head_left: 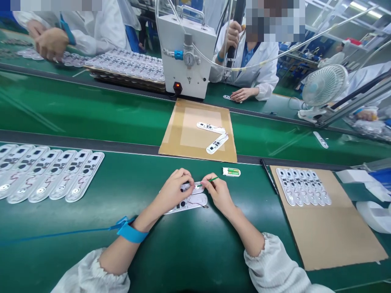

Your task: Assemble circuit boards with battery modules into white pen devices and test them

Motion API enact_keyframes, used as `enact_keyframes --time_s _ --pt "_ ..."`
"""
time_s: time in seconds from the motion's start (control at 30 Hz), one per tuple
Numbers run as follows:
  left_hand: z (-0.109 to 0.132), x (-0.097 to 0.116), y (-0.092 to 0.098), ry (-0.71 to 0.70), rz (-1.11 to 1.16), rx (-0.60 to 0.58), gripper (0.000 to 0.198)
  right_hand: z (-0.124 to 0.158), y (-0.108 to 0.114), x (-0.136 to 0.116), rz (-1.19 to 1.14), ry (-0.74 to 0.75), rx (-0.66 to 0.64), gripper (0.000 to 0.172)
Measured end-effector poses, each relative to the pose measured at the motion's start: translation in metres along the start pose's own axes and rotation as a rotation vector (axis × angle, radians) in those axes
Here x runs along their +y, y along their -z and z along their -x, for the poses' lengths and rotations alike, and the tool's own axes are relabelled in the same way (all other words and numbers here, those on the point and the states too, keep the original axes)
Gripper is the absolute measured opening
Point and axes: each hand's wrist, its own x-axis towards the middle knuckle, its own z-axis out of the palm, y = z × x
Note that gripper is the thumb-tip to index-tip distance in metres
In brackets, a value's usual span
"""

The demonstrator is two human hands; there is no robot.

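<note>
Two long white panels with rounded ends, circuit parts and thin wires lie in front of me. Over the farther panel (pixel 199 188), my left hand (pixel 176 190) is closed, its thumb and fingertips pinched together near the round white part. My right hand (pixel 219 194) pinches a thin green stick (pixel 213 179), its tip pointing at that same round part. The nearer panel (pixel 195 200) lies just below, partly under my left hand, with a wire end sticking out at its right. A small white case with green strips (pixel 231 172) rests beyond my right hand.
Rows of white panels lie at left (pixel 84 177) and on a cardboard sheet (pixel 324 232) at right. A black pen (pixel 269 176) lies beside that sheet. Another cardboard (pixel 171 140) bears two panels. A blue wrist strap's cord (pixel 61 236) runs left. Co-workers sit opposite, beyond a white machine (pixel 187 61).
</note>
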Motion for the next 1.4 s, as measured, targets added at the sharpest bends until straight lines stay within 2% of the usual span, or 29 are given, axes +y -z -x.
enact_keyframes --time_s 0.37,0.77,0.87,0.97,1.1,1.4 --pt "-0.002 -0.001 0.001 0.016 0.014 0.019 0.014 0.0 -0.001 -0.002 0.016 -0.007 -0.002 0.021" --pt "0.003 -0.002 -0.002 -0.051 -0.068 0.07 0.014 0.0 0.001 -0.003 0.026 -0.014 -0.019 0.02" --pt "0.015 -0.003 0.0 -0.109 -0.154 0.098 0.03 0.0 0.0 -0.003 0.021 -0.018 -0.021 0.018" --pt "0.029 -0.003 0.004 -0.158 -0.378 0.101 0.04 -0.001 0.001 -0.003 0.005 -0.025 -0.021 0.018" --pt "0.037 -0.001 0.008 -0.141 -0.541 0.066 0.036 0.0 0.001 -0.001 -0.043 -0.037 -0.029 0.02" --pt "0.035 -0.002 0.004 -0.119 -0.547 0.115 0.03 0.001 -0.009 0.002 -0.076 0.018 0.036 0.016"
